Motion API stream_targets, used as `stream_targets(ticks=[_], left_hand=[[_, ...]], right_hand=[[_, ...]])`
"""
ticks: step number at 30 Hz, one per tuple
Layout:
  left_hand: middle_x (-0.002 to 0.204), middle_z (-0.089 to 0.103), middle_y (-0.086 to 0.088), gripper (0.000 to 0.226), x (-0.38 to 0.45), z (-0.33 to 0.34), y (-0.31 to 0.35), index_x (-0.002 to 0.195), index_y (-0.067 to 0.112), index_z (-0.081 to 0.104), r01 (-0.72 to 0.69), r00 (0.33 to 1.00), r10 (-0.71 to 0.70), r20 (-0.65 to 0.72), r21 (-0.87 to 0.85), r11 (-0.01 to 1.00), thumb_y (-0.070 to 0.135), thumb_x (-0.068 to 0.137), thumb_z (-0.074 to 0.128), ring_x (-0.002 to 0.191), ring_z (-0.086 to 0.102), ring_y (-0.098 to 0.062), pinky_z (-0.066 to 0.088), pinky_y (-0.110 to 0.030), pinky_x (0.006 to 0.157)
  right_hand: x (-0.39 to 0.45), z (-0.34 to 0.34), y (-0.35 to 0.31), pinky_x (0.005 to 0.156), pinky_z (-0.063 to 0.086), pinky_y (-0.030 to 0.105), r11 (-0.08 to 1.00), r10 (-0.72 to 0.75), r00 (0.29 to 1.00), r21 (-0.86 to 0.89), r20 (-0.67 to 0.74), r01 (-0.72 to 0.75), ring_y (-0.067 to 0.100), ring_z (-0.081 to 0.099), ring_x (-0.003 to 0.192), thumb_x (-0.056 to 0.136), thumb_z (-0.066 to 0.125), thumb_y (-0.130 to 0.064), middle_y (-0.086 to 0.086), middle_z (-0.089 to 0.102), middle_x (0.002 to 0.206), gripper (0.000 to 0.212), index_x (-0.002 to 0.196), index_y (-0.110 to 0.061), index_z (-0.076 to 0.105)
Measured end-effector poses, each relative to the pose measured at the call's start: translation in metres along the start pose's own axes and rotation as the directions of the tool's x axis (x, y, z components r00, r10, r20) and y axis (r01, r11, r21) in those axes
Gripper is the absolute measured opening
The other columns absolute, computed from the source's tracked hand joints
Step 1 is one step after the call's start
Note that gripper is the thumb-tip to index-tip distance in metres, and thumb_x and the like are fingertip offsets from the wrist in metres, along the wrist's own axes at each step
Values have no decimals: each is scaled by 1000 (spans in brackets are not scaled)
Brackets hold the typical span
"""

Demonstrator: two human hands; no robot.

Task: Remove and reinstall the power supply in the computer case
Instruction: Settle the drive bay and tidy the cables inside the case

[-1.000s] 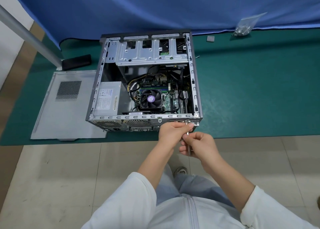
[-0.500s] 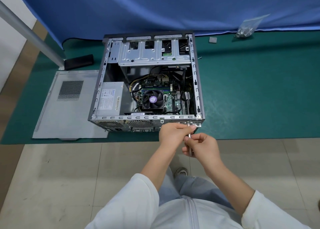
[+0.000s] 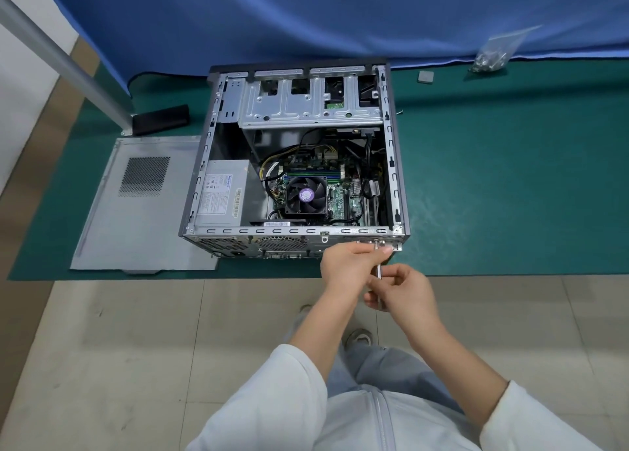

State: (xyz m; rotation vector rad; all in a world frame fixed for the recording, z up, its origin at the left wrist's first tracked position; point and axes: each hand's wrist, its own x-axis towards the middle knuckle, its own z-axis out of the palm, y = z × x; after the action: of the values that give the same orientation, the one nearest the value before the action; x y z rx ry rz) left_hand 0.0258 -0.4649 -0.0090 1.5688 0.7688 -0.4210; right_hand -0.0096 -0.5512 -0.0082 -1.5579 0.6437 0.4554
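An open computer case (image 3: 394, 164) lies on its side on a green mat. The grey power supply (image 3: 221, 191) sits in its near-left corner, label up. My right hand (image 3: 405, 290) grips a thin metal screwdriver (image 3: 377, 270) whose tip points up at the case's rear panel near the right corner. My left hand (image 3: 350, 260) pinches the shaft close to the tip, against the rear edge of the case. The tip and any screw under it are hidden by my fingers.
The case's side panel (image 3: 136, 212) lies flat to the left. A black block (image 3: 160, 120) and a metal post (image 3: 64, 62) stand behind it. A clear bag of screws (image 3: 493, 55) and a small grey square (image 3: 425, 76) lie at the back right by the blue curtain.
My right hand has slid slightly lower on the screwdriver and its fingers have shifted around the handle. My left hand stays at the rear panel. The case has not moved.
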Motion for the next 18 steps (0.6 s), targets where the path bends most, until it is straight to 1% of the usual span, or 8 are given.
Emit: stream_targets(ticks=[2,5,8,10,13,14,16,18], left_hand=[[88,73,-3,27,0,-1,1,91,10,73,2,1000,-2,22,12,1000,25,71,83,70,64,-12,53,-24,73],[85,71,-1,22,-3,-7,6,98,4,71,30,987,-30,158,7,1000,22,86,70,62,58,-10,49,-16,55],[92,71,0,16,-6,-13,11,100,7,67,65,953,-59,297,-12,998,18,95,58,73,64,-11,51,-16,60],[90,71,2,13,-6,-14,12,98,10,67,71,950,-64,306,-9,997,17,95,57,74,62,-15,50,-19,59],[78,71,6,12,-7,-11,13,85,11,70,85,969,-81,232,-5,996,15,93,61,53,51,-14,43,-21,46],[76,72,6,14,-7,-10,13,80,12,71,84,975,-82,205,-3,996,15,91,63,51,51,-14,44,-22,47],[74,72,8,15,-5,-7,12,74,15,72,76,984,-77,158,15,997,15,88,67,64,60,-15,53,-29,65],[70,71,10,17,-4,-5,11,70,18,72,63,991,-67,119,36,997,15,86,69,74,62,-14,54,-31,79]], right_hand=[[0,2,1,52,56,27,999,9,1000,42,-11,-8,11,61,45,88,62,1,10,62,60,12,80,-5,56],[1,4,0,52,56,24,994,37,998,105,48,-42,11,62,46,95,52,-2,11,63,65,16,80,-1,59],[1,7,-1,49,54,22,990,59,996,128,67,-67,8,56,42,100,42,-4,8,58,66,28,78,-2,58],[1,9,-2,48,52,22,986,70,994,148,84,-82,7,54,41,101,38,-5,8,56,67,29,79,-3,57],[0,9,-1,49,53,22,980,63,994,181,88,-78,9,55,43,100,44,-7,7,58,65,27,78,-3,58],[0,8,0,49,54,23,979,57,996,192,72,-70,10,56,44,97,49,-6,7,60,64,21,79,-3,59],[0,7,2,50,55,23,975,50,998,216,22,-54,10,58,45,90,61,-3,5,62,58,8,82,-3,59],[0,7,5,48,55,23,967,56,998,250,-31,-46,10,58,42,85,66,0,2,61,51,11,82,-4,56]])
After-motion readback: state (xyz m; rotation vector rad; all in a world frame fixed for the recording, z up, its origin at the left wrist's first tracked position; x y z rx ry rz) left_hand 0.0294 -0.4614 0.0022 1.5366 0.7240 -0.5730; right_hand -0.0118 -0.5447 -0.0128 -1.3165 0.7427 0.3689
